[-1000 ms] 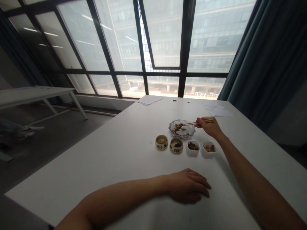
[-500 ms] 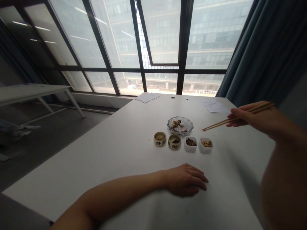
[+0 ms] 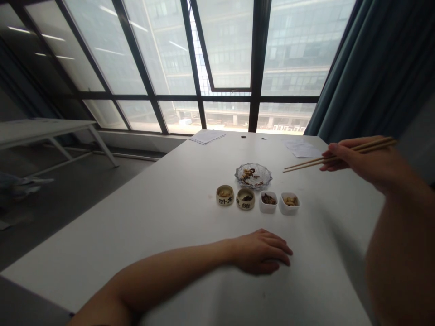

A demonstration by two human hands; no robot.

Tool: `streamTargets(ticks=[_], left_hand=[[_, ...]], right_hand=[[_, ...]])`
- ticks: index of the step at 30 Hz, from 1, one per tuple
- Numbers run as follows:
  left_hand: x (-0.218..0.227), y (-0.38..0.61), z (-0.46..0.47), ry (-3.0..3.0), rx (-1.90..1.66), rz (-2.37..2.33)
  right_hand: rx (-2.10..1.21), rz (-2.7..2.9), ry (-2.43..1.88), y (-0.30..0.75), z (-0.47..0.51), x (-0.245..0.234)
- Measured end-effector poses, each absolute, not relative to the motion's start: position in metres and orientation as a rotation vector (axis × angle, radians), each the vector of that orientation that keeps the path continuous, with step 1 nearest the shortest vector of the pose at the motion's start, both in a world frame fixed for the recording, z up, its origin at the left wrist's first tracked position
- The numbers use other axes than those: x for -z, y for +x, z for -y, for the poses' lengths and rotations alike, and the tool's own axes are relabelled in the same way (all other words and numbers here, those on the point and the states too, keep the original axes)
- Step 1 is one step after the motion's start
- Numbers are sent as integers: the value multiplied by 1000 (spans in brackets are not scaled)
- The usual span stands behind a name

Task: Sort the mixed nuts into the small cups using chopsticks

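Observation:
My right hand (image 3: 360, 160) grips a pair of wooden chopsticks (image 3: 307, 164) above the table, right of the glass bowl. Their tips are slightly apart and I see nothing between them. Palm down on the white table (image 3: 163, 217), my left hand (image 3: 261, 252) lies with its fingers stretched out, holding nothing. Brown and yellowish food pieces are in the clear glass bowl (image 3: 270, 174). In front of it stand a cream cup with dark characters (image 3: 224, 202), a second such cup (image 3: 245, 206), a white square cup (image 3: 268, 208) with dark pieces and another white cup (image 3: 290, 211) with pale pieces.
Paper sheets (image 3: 208, 136) lie at the far left of the table, and more papers (image 3: 302, 148) at the far right. Behind are large windows (image 3: 227, 45) and a blue curtain (image 3: 346, 77). Another white table (image 3: 44, 129) stands to the left.
The chopstick tips have risen slightly and parted; the small reddish piece seen at them before no longer shows there. My left hand rests in the same place.

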State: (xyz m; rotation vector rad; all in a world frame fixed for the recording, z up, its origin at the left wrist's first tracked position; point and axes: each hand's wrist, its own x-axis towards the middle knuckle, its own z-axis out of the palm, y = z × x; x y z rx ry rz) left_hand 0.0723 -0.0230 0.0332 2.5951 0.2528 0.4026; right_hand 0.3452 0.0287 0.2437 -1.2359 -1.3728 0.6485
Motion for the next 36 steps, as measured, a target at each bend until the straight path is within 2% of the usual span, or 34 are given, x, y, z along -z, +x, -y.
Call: streamTargets(ticks=[5,9,21,30,36], left_hand=[[-31,72,24,2588,-401,-276],[-29,72,23,2598,-407,-273],[-27,70,21,2607,-401,-235],[-26,69,22,2594,-414,-244],[-25,68,22,2611,-424,-238]], right_hand=[[-617,1348,-1056,316,-58,-222],[-737,1465,-1035,292,-94,-193],[-803,1795,-1010,244,-181,-121],[-818,1720,-1021,236,-192,-101],[-811,1667,-1013,236,-175,-123]])
